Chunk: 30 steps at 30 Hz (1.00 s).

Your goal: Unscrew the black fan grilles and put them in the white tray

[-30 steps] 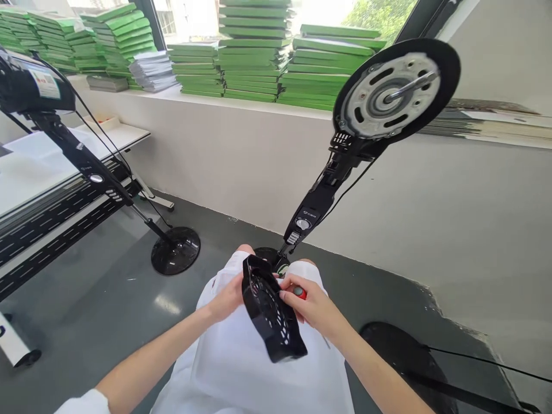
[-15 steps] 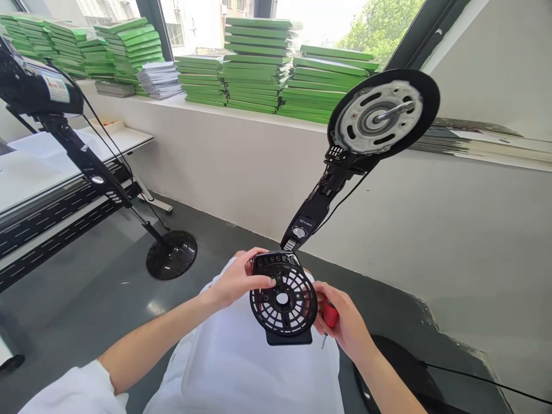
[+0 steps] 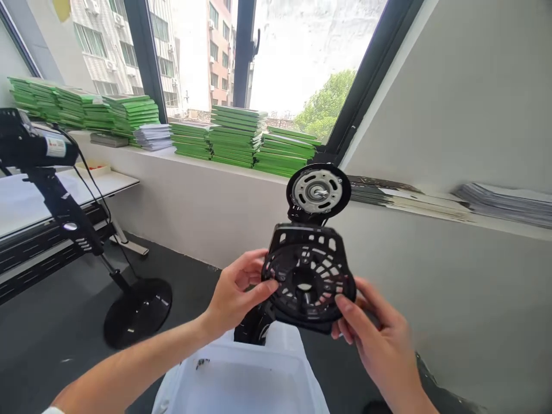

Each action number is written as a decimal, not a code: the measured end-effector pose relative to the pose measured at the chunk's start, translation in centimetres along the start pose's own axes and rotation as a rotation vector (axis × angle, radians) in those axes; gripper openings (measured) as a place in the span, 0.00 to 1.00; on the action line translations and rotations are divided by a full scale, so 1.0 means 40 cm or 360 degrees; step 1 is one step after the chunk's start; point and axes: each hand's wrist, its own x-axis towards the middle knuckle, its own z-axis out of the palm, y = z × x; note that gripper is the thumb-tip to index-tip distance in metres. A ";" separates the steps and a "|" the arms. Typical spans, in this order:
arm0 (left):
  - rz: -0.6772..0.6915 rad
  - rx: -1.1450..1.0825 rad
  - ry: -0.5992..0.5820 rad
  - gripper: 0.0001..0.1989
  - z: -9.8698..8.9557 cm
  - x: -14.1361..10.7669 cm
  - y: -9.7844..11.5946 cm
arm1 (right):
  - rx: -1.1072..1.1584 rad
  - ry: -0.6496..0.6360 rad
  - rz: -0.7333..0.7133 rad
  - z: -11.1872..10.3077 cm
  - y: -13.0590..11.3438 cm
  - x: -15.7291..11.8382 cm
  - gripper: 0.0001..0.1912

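Note:
Both of my hands hold a round black slatted plastic fan cover up in front of me, tilted. My left hand grips its left edge, thumb on the face and fingers behind. My right hand holds the lower right edge, its thumb pressed on the slats. Just beyond the cover stands a fan motor head with a bare silver plate and a shaft, on a black stand partly hidden by the cover. Beneath my hands is a white tray with some small dark screws. No screwdriver shows.
On the left another black fan stand rises from a round base, beside a white table. Stacks of green-edged books line the window sill, and piled sheets lie farther right. A wall is straight ahead.
The cover has risen toward the motor head, and my right hand now grips its edge. The red-handled screwdriver seen in that hand is out of sight. My view has tilted up.

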 end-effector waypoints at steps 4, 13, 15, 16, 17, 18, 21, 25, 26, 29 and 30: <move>0.0468 0.0030 -0.0015 0.27 0.053 0.146 0.097 | -0.0233 0.0317 -0.0306 -0.001 -0.148 0.065 0.26; 0.0695 0.0060 0.0084 0.18 0.102 0.317 0.121 | -0.0446 0.0290 -0.0414 0.013 -0.279 0.170 0.20; 0.0668 0.0061 0.0086 0.18 0.098 0.324 0.111 | -0.0450 0.0256 -0.0393 0.013 -0.275 0.178 0.21; 0.0651 0.0076 0.0084 0.18 0.095 0.328 0.105 | -0.0455 0.0245 -0.0380 0.013 -0.272 0.183 0.23; 0.0632 0.0100 0.0086 0.18 0.091 0.333 0.098 | -0.0466 0.0232 -0.0359 0.012 -0.268 0.188 0.24; 0.0621 0.0130 0.0100 0.18 0.088 0.338 0.090 | -0.0486 0.0218 -0.0332 0.011 -0.264 0.194 0.25; 0.0686 0.0301 0.0204 0.16 0.083 0.355 0.060 | -0.0610 0.0204 -0.0286 0.003 -0.248 0.212 0.25; 0.0776 0.0520 0.0280 0.12 0.087 0.382 0.025 | -0.0730 0.0152 -0.0309 -0.015 -0.232 0.237 0.25; 0.0786 0.0538 0.0289 0.12 0.090 0.391 0.020 | -0.0754 0.0122 -0.0291 -0.020 -0.230 0.245 0.25; 0.0857 0.0561 0.0334 0.11 0.101 0.425 0.009 | -0.0912 0.0036 -0.0196 -0.035 -0.222 0.279 0.27; 0.0889 0.0555 0.0348 0.11 0.105 0.435 0.005 | -0.1005 0.0022 -0.0167 -0.039 -0.218 0.291 0.29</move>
